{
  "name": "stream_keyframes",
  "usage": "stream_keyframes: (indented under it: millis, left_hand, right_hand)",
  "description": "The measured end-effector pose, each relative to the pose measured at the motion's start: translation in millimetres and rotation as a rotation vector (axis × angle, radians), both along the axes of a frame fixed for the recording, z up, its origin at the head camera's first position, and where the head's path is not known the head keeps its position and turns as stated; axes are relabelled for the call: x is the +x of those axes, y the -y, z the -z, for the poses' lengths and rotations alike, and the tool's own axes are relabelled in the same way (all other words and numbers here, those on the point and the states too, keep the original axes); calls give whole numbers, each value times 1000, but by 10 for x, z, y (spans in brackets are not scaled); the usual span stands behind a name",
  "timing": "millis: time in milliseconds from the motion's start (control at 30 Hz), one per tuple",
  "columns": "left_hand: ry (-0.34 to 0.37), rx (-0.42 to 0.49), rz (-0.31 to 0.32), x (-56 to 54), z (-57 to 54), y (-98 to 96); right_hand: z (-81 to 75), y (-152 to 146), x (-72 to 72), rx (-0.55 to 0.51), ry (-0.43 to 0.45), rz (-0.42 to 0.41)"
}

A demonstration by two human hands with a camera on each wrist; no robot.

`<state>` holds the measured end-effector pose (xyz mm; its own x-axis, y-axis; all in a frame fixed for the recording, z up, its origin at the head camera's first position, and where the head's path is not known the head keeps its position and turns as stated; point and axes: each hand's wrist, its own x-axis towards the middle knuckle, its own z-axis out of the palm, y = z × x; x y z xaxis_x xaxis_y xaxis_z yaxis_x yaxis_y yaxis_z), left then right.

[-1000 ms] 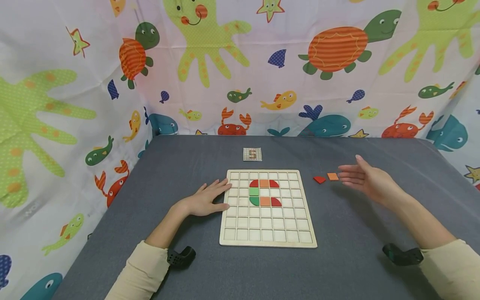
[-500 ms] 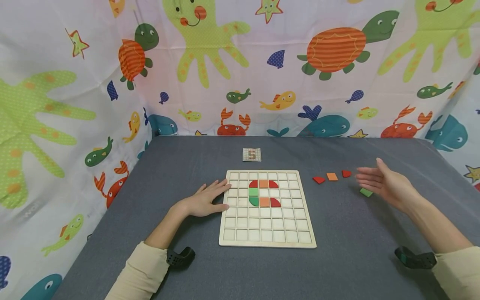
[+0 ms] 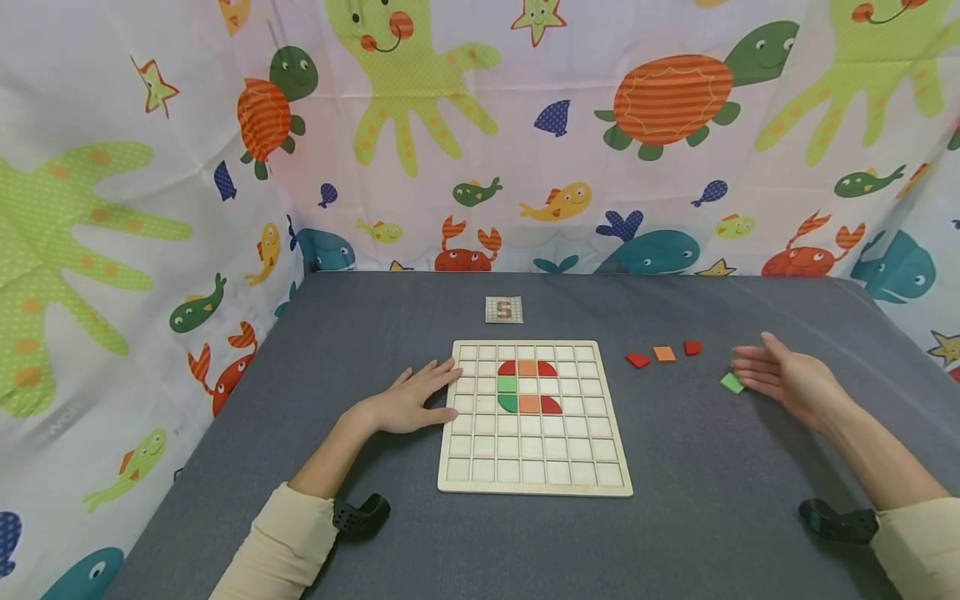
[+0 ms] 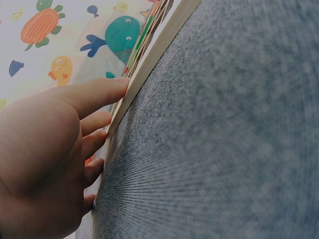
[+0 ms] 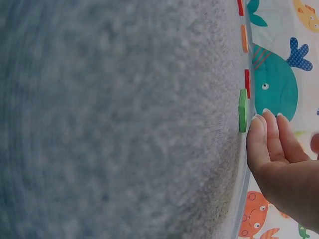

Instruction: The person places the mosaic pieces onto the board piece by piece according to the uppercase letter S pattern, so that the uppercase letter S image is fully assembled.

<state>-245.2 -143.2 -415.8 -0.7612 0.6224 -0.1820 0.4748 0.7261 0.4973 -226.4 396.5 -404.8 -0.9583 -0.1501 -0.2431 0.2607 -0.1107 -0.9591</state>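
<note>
A wooden grid board (image 3: 480,470) lies on the grey cloth, with red, orange and green pieces set in several of its cells. At the board's left edge rests my left hand (image 3: 408,402), fingers spread, thumb and fingertips at the rim; the left wrist view shows the thumb against the board's side (image 4: 149,64). My right hand (image 3: 797,385) is held over the cloth on the right, fingers extended and thumb up, holding nothing. Just left of its fingertips lies a light green square tile (image 3: 732,383), also seen in the right wrist view as a green tile (image 5: 242,110).
Left of the right hand lie a red piece (image 3: 692,347), an orange square tile (image 3: 664,354) and another red piece (image 3: 637,360). A small printed card (image 3: 503,310) with an S-shaped pattern lies behind the board. A patterned sea-animal curtain (image 3: 420,225) borders the table.
My right hand has moved right, away from the orange tile, uncovering a red piece and the green tile. My left hand and the board stay in place.
</note>
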Motion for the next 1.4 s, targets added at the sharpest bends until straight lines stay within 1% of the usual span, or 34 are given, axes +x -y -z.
stream_keyframes:
  millis: [167,300,333,400,533,800,933,1267,1400]
  left_hand:
    - [2,5,4,-3,-7,-1]
    - [4,10,6,-1,-17,-4]
    - [5,9,5,1,-18,-4]
    - [6,8,5,2,-19,-4]
    - [5,0,2,-1,-12,-3]
    - [4,-2,3,-7,8,-1]
    - [4,1,5,-7,13,-1]
    - [2,12,2,0,19,10]
    - [0,14,2,6,20,11]
  right_hand:
    - [28,-15,-2,240,-32,20]
    - [33,5,23,504,-83,10]
    - [32,14,32,595,-103,2]
    - [29,38,47,740,-140,-8]
    - [15,92,65,922,-212,-30]
    - [28,178,48,1041,-307,-54]
    - [50,198,34,1074,-336,-57]
    - [33,225,17,1065,-290,-84]
    - [34,213,6,1064,-270,-83]
